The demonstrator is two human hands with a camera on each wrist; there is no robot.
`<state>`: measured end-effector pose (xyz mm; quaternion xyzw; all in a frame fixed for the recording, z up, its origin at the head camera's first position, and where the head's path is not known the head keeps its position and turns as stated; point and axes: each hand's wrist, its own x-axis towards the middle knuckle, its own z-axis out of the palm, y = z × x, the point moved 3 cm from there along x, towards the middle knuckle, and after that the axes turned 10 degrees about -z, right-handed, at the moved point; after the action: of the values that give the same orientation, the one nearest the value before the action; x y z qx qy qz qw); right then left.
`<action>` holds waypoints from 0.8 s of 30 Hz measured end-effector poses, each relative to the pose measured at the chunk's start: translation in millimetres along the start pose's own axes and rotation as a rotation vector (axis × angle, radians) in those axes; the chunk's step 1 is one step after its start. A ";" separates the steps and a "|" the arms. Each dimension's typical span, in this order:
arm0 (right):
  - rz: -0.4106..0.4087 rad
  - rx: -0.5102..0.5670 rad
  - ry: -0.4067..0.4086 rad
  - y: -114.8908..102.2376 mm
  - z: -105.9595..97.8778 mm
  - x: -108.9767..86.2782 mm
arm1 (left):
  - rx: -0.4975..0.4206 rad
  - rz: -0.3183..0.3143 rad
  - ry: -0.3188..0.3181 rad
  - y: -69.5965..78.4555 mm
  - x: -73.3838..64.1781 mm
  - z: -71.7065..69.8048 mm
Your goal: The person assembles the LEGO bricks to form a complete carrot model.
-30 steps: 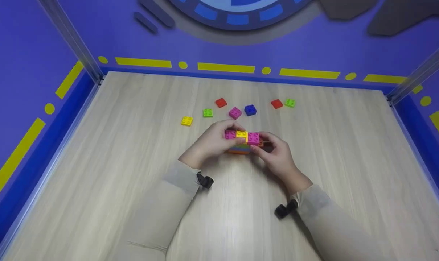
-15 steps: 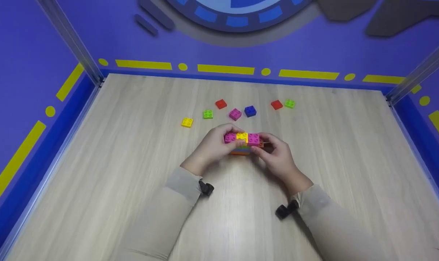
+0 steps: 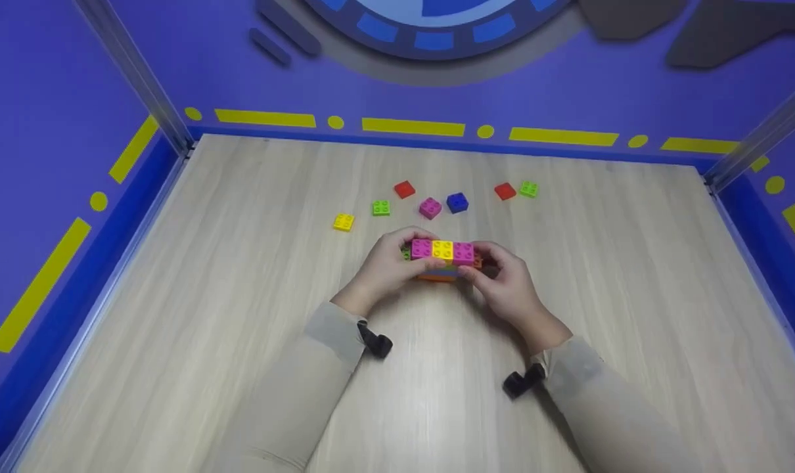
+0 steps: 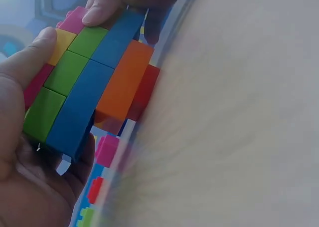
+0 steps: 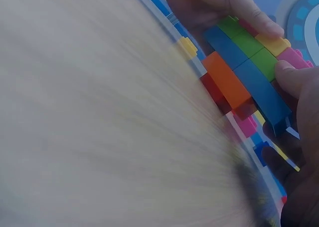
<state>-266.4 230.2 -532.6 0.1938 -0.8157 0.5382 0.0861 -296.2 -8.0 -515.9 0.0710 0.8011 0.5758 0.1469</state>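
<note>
Both hands hold a layered block of toy building bricks (image 3: 442, 251) in the middle of the table. Pink, yellow and pink bricks make up its top row. Below that, the left wrist view shows a green layer (image 4: 67, 72), long blue bricks (image 4: 82, 105), an orange brick (image 4: 124, 82) and a red brick (image 4: 145, 93) at the bottom. My left hand (image 3: 387, 266) grips the left end, its thumb along the near side. My right hand (image 3: 508, 279) grips the right end, thumb on the near side. Fingers behind the block are partly hidden in the head view.
Loose bricks lie beyond the hands: yellow (image 3: 343, 222), green (image 3: 381, 208), red (image 3: 405, 189), pink (image 3: 430, 208) and dark blue (image 3: 458, 202). Farther right are another red brick (image 3: 504, 191) and green brick (image 3: 529, 189). Blue panels (image 3: 397, 85) wall the wooden table (image 3: 253, 217).
My left thumb and fingers have slid left off the yellow brick, so more of the top row shows, plus a green brick end at the left. My right hand keeps its grip.
</note>
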 end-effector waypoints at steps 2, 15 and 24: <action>-0.005 -0.017 0.001 -0.4 -0.4 -1.2 | -0.002 -0.006 -0.008 -2.5 0.8 0.9; 0.071 0.041 0.083 14.9 -27.7 29.6 | 0.014 -0.045 -0.008 -5.0 -0.7 0.0; 0.279 -0.063 -0.002 22.7 -42.8 81.9 | 0.013 -0.059 -0.015 -3.4 -0.1 -0.4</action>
<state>-353.1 258.7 -505.8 0.0761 -0.8513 0.5189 0.0155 -296.1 -9.5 -518.9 0.0525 0.8054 0.5655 0.1696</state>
